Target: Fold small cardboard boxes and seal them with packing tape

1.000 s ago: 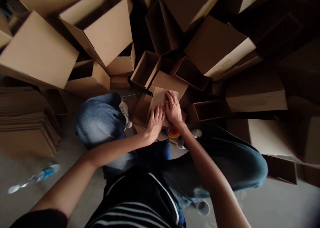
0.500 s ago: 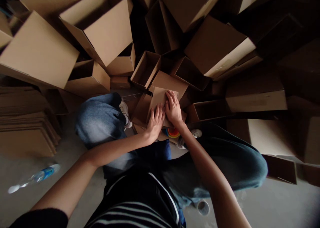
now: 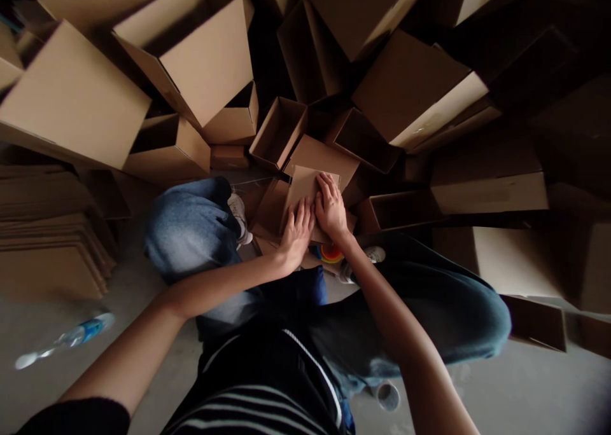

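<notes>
A small brown cardboard box (image 3: 303,182) sits on the floor between my feet, its upper face towards me. My left hand (image 3: 298,231) lies flat on its near left part, fingers stretched forward. Beside it, my right hand (image 3: 331,207) rests on the right part of the same face, fingers extended and lightly bent. Neither hand grips anything. Just below the right wrist shows an orange and yellow ring, like a tape roll (image 3: 331,252), partly hidden by the forearm. Brown cardboard flaps (image 3: 270,209) spread out to the left of the box.
Open cardboard boxes (image 3: 205,60) are heaped ahead and to the right. A stack of flat cardboard (image 3: 52,250) stands at the left. On the grey floor lie a plastic bottle (image 3: 81,333) and, near my right thigh, a clear cup or empty roll (image 3: 387,397).
</notes>
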Demonstrator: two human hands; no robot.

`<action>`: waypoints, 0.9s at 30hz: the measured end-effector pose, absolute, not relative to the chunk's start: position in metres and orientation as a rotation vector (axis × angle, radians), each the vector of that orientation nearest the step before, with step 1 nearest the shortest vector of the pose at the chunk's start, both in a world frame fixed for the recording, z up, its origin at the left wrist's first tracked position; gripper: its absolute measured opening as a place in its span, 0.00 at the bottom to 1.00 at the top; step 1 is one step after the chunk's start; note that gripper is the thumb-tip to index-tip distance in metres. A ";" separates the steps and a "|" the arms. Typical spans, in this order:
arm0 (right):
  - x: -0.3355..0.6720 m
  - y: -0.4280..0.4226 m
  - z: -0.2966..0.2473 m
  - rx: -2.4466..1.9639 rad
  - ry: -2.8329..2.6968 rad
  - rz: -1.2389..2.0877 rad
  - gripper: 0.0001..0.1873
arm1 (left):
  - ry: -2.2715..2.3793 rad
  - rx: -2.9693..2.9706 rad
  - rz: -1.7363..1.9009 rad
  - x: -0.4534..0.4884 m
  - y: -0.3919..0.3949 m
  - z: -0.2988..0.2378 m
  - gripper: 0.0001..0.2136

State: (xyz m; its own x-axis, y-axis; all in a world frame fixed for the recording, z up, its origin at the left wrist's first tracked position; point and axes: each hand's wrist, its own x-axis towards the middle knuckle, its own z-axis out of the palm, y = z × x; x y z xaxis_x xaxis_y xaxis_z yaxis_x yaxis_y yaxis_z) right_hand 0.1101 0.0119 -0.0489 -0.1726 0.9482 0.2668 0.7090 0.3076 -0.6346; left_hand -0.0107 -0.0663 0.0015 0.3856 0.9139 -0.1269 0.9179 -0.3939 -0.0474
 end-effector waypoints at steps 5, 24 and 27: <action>0.110 0.011 -0.048 -1.477 -1.945 0.509 0.26 | 1.710 2.575 -0.161 -0.011 -0.066 0.001 0.27; 0.111 0.011 -0.046 -1.513 -1.967 0.505 0.27 | 1.704 2.594 -0.135 -0.012 -0.065 -0.004 0.27; 0.109 0.008 -0.048 -1.569 -1.943 0.471 0.27 | 1.718 2.581 -0.130 -0.011 -0.065 -0.005 0.27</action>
State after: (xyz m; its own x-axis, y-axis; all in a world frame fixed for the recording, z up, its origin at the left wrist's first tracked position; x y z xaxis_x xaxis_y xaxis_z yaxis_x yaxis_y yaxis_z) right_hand 0.1093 0.0084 -0.0485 -0.1294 0.9662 0.2228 0.7569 0.2414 -0.6073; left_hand -0.0110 -0.0652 -0.0050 0.3838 0.9189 -0.0909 0.9221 -0.3866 -0.0150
